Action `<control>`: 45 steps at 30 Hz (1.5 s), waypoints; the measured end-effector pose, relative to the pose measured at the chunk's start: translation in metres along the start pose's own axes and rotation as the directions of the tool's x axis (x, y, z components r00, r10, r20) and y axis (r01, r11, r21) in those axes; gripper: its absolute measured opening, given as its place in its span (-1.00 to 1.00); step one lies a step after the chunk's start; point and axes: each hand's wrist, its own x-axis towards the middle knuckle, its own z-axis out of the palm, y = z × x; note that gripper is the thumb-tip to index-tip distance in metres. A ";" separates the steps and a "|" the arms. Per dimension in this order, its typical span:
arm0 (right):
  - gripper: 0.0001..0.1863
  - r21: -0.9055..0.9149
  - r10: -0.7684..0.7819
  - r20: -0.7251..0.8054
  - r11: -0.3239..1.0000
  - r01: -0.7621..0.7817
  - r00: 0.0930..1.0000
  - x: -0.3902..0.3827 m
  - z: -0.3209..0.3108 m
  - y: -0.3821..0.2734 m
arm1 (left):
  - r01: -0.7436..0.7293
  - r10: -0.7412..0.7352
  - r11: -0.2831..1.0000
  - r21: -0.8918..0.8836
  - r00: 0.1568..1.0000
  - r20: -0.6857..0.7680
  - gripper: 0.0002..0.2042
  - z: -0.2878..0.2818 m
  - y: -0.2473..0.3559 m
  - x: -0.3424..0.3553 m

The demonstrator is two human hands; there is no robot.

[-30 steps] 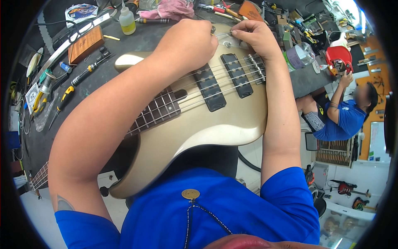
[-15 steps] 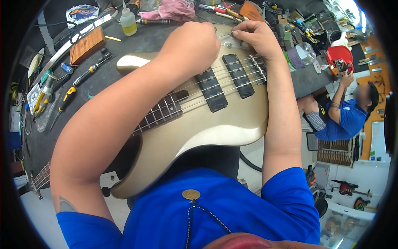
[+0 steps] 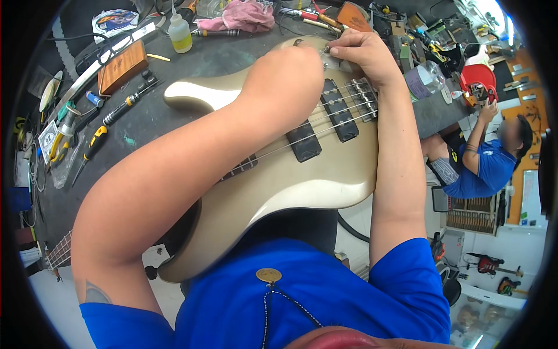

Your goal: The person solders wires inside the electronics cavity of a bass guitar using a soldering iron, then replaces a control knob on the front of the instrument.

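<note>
Moved since the earlier frame: left hand (image 3: 290, 75), shifted rightward over the bass (image 3: 319, 180), its forearm covering more of the fingerboard (image 3: 243, 167); right arm, nearly unchanged.

Head view, contents:

Bass: gold body, face up, at centre, reaching over the bench (image 3: 215, 58) at its far side, near edge close to the wearer's shirt (image 3: 232, 296); neck running to lower left.

Left hand: back to the camera, just above the neck-side pickup (image 3: 305, 148); fingers hidden, so grip cannot be told.

Right hand (image 3: 366, 51): thumb and forefinger drawn close at a small metal part (image 3: 326, 50) near the body's far edge; whether clamped on it, unclear. Wrist beyond the bridge (image 3: 366, 104).

Bench goods: screwdriver (image 3: 94, 145), wood block (image 3: 122, 67), dropper bottle (image 3: 180, 38), pink cloth (image 3: 241, 16).

Risks, as judged: the small part could drop if the fingertips lose it; the finish could scratch if something hard slips from the hidden fingers; the body might rock should the leaning forearm press unevenly.
</note>
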 end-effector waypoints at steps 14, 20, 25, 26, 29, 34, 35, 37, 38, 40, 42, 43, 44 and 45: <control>-0.73 -0.001 0.009 -0.004 1.000 -0.009 1.000 0.001 -0.001 0.005 | 0.008 -0.008 1.000 0.005 0.996 0.093 -0.75 -0.007 0.012 -0.002; -0.72 0.033 -0.003 0.008 0.999 0.002 1.000 0.001 -0.001 0.005 | -0.075 0.067 0.990 0.118 0.995 0.071 -0.77 -0.008 0.016 -0.002; -0.70 0.012 -0.017 -0.003 1.000 0.017 1.000 -0.002 -0.001 0.004 | -0.015 0.010 0.997 0.070 0.997 0.080 -0.78 -0.006 0.012 0.001; -0.70 0.014 -0.018 -0.005 1.000 0.018 1.000 -0.003 0.000 0.004 | 0.064 -0.064 0.998 -0.002 0.996 0.065 -0.76 -0.006 0.011 0.002; -0.69 0.042 0.029 -0.012 0.999 -0.028 1.000 -0.003 0.002 0.000 | 0.169 -0.165 0.985 -0.039 0.984 0.073 -0.72 -0.006 0.011 0.004; -0.66 0.017 0.006 0.008 1.000 -0.006 1.000 -0.004 0.002 -0.003 | 0.072 -0.074 0.996 0.053 0.997 0.035 -0.80 0.001 0.010 0.002; -0.66 0.018 0.006 0.009 1.000 -0.006 1.000 -0.004 0.001 -0.003 | -0.022 0.021 0.993 0.120 1.000 0.012 -0.81 0.002 0.009 0.002; -0.65 0.025 0.028 0.014 0.999 -0.028 1.000 -0.005 0.000 -0.004 | -0.058 0.058 0.989 0.135 0.998 0.005 -0.82 0.003 0.008 0.001; -0.65 0.026 0.028 0.013 0.999 -0.028 1.000 -0.005 0.000 -0.004 | -0.095 0.096 0.984 0.149 0.995 -0.001 -0.82 0.002 0.008 0.000; -0.65 0.029 -0.002 0.015 1.000 0.001 1.000 -0.004 0.001 -0.004 | -0.083 0.084 0.985 0.150 0.996 0.000 -0.83 0.002 0.009 0.001; -0.65 0.036 0.008 0.013 0.999 -0.009 1.000 -0.005 0.001 -0.005 | -0.071 0.071 0.986 0.152 0.997 0.000 -0.84 0.002 0.008 0.002; -0.65 0.042 0.020 0.009 0.999 -0.020 1.000 -0.005 0.001 -0.005 | -0.012 0.011 0.994 0.107 1.000 0.003 -0.84 0.001 0.008 0.004; -0.65 0.043 0.019 0.008 0.999 -0.019 1.000 -0.005 0.001 -0.005 | 0.048 -0.048 0.997 0.062 0.999 0.008 -0.84 0.000 0.009 0.005; -0.66 0.053 0.027 0.009 0.998 -0.027 1.000 -0.005 0.001 -0.005 | 0.047 -0.047 0.997 0.063 0.999 0.008 -0.84 -0.001 0.009 0.005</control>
